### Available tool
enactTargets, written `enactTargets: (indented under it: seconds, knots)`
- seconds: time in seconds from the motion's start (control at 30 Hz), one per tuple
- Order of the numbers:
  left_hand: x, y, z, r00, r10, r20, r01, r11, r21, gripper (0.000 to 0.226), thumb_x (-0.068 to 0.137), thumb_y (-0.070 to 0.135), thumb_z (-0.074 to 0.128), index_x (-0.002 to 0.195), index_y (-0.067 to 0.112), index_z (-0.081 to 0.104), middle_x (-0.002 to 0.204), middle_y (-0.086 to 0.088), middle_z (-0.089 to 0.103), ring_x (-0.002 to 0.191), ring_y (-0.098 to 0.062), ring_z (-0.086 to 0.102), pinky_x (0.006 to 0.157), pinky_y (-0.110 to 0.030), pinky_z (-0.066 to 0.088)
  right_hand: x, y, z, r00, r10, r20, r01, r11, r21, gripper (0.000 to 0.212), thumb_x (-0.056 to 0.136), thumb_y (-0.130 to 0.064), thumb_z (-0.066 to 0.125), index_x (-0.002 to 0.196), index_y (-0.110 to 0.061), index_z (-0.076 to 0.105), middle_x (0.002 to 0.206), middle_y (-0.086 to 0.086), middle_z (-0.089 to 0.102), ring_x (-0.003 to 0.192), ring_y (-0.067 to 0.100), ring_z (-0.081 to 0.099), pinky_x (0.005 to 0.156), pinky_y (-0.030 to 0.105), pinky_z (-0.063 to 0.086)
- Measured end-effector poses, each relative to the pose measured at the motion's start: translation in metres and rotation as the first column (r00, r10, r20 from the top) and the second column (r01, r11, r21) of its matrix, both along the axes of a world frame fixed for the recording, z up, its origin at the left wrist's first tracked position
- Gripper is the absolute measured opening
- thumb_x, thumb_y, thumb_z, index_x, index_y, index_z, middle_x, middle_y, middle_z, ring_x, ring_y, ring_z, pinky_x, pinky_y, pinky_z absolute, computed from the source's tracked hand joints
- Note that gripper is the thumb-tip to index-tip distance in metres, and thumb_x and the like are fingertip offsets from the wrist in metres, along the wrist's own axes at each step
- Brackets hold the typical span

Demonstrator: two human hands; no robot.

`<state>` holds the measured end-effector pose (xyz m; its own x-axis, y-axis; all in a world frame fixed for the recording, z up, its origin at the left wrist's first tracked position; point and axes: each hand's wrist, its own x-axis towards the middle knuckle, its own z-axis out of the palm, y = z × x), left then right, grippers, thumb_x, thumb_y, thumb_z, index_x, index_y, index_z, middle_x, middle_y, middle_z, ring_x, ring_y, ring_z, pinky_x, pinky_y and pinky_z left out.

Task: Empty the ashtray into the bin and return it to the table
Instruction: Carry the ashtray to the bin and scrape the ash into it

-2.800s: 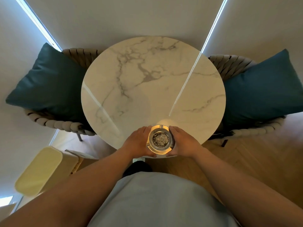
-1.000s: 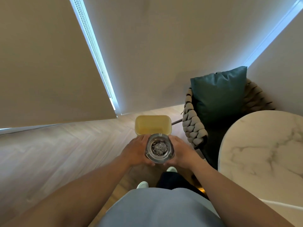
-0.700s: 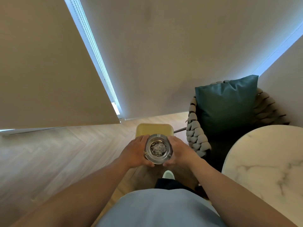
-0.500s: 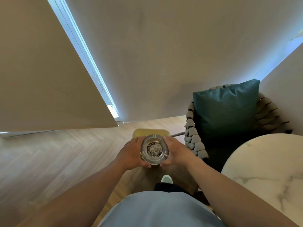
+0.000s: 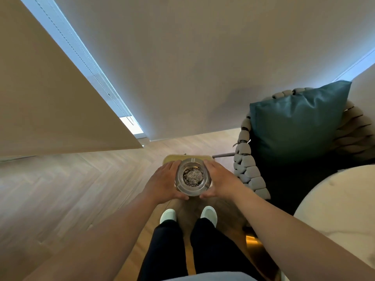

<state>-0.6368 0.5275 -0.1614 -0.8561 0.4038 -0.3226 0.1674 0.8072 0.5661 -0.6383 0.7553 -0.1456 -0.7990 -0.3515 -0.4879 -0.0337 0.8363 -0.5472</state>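
A round metal ashtray (image 5: pixel 193 177) holds grey and dark ash and sits level. My left hand (image 5: pixel 165 181) grips its left side and my right hand (image 5: pixel 218 180) grips its right side. Directly beneath the ashtray stands a yellow bin (image 5: pixel 170 158); only the far edge of its closed lid shows past my hands. The white marble table (image 5: pixel 343 201) lies to my right, partly out of frame.
A woven grey chair (image 5: pixel 248 175) with a teal cushion (image 5: pixel 298 118) stands right of the bin, close to my right hand. Drawn blinds and a wall rise behind the bin. Herringbone wood floor (image 5: pixel 60 191) spreads to the left. My two white shoes are just short of the bin.
I have turned left from the table and stepped up to the bin, carrying the ashtray in both hands. The ashtray now covers most of the bin lid, and my feet have come into view.
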Motion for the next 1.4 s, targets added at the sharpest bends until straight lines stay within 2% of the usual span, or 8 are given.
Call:
enactTargets:
  seconds: [0.4,0.57,0.67,0.77,0.9,1.0,1.17,1.4]
  knots:
    - [-0.048,-0.021,-0.128,0.992,-0.125,0.004,0.125,0.992,-0.015,0.120,0.049,0.071,0.082,0.144,0.020,0.030,0.147,0.004,0.042,0.136,-0.018,0.037,0.113,-0.039,0.033,-0.018,-0.023,-0.132,0.981,-0.177,0.084,0.172,0.983,0.058,0.128,0.058,-0.047,0.090,0.155,-0.025,0.010,0.156,-0.004,0.031,0.139,0.020,0.039,0.108,0.041,0.043]
    - [-0.057,-0.021,-0.165,0.996,-0.087,0.000,0.087,0.996,0.004,0.118,0.049,0.075,0.079,0.143,0.024,0.030,0.145,0.006,0.042,0.134,-0.017,0.039,0.113,-0.039,0.034,-0.031,-0.022,-0.171,0.959,-0.243,0.142,0.248,0.969,-0.016,0.130,0.052,-0.043,0.094,0.153,-0.033,0.012,0.140,-0.004,0.044,0.126,0.017,0.047,0.103,0.035,0.044]
    - [-0.059,-0.021,-0.172,0.997,-0.072,-0.028,0.072,0.997,0.029,0.116,0.049,0.078,0.076,0.141,0.025,0.030,0.143,0.005,0.044,0.133,-0.018,0.041,0.111,-0.039,0.036,-0.036,-0.019,-0.178,0.907,-0.324,0.269,0.371,0.917,-0.149,0.122,0.054,-0.045,0.093,0.151,-0.040,0.019,0.121,-0.018,0.053,0.107,0.006,0.057,0.098,0.028,0.048]
    - [-0.059,-0.022,-0.179,0.996,-0.077,-0.035,0.078,0.997,0.009,0.116,0.049,0.075,0.078,0.142,0.025,0.029,0.144,0.005,0.043,0.134,-0.019,0.040,0.111,-0.039,0.035,-0.036,-0.016,-0.184,0.828,-0.389,0.402,0.501,0.836,-0.223,0.095,0.077,-0.024,0.082,0.149,-0.048,0.024,0.106,-0.006,0.064,0.085,0.012,0.068,0.081,0.036,0.060]
    - [-0.057,-0.020,-0.183,0.997,-0.080,-0.021,0.080,0.997,-0.016,0.120,0.050,0.074,0.079,0.145,0.023,0.026,0.150,0.002,0.039,0.141,-0.021,0.032,0.114,-0.039,0.028,-0.027,-0.017,-0.187,0.653,-0.502,0.568,0.725,0.631,-0.276,0.086,0.087,0.007,0.066,0.145,-0.049,0.036,0.096,0.015,0.070,0.067,0.020,0.071,0.066,0.035,0.061]
    - [-0.058,-0.017,-0.183,0.998,-0.066,-0.020,0.066,0.998,-0.012,0.119,0.050,0.074,0.079,0.145,0.024,0.026,0.149,0.003,0.041,0.139,-0.020,0.034,0.114,-0.038,0.029,-0.021,-0.019,-0.191,0.515,-0.576,0.635,0.845,0.466,-0.263,0.075,0.088,0.009,0.064,0.140,-0.041,0.045,0.099,0.021,0.069,0.070,0.024,0.071,0.068,0.036,0.060]
    - [-0.062,-0.014,-0.184,0.998,-0.069,-0.010,0.069,0.998,-0.008,0.119,0.049,0.070,0.081,0.144,0.027,0.025,0.148,0.006,0.040,0.139,-0.017,0.033,0.113,-0.035,0.029,-0.014,-0.026,-0.196,0.323,-0.668,0.671,0.946,0.245,-0.212,0.028,0.088,0.008,0.065,0.113,-0.003,0.059,0.087,0.016,0.071,0.071,0.024,0.070,0.067,0.034,0.061]
    - [-0.063,-0.012,-0.184,0.996,-0.085,-0.032,0.084,0.996,-0.026,0.121,0.048,0.067,0.083,0.144,0.026,0.021,0.151,0.001,0.039,0.141,-0.022,0.032,0.113,-0.038,0.029,-0.013,-0.025,-0.194,0.141,-0.612,0.778,0.989,0.057,-0.134,0.010,0.086,0.013,0.065,0.089,0.004,0.062,0.077,0.018,0.068,0.068,0.026,0.066,0.058,0.032,0.063]
